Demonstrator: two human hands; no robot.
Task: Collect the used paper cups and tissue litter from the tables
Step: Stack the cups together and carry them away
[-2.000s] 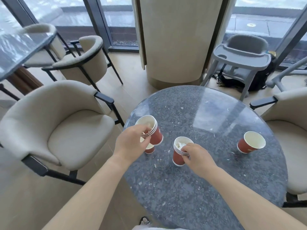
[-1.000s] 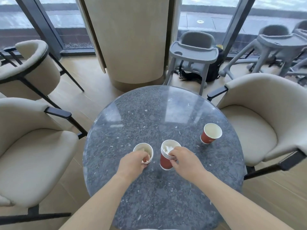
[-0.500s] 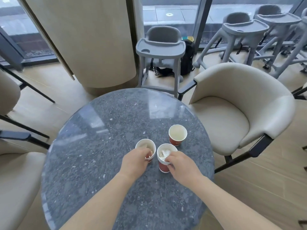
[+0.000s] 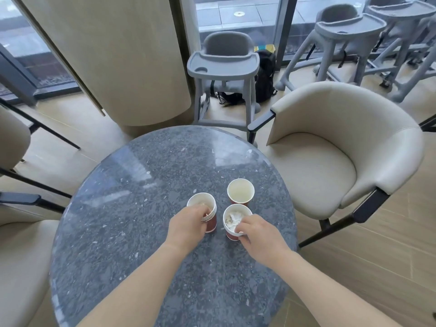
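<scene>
On the round dark stone table (image 4: 132, 208) stand three red paper cups with white insides. My left hand (image 4: 188, 226) grips the rim of a nested stack of cups (image 4: 204, 210). My right hand (image 4: 259, 234) grips the rim of another stacked cup (image 4: 233, 220) that holds crumpled white tissue. A single empty cup (image 4: 240, 191) stands upright just behind them, touched by neither hand.
A beige armchair (image 4: 330, 156) stands at the table's right; more beige chairs are at the left. A grey high chair (image 4: 224, 64) and a wide beige column (image 4: 118, 55) stand behind the table, with more high chairs at the back right.
My view swung to the right around the table. Both hands kept hold of their cup stacks, which now stand close to the single cup.
</scene>
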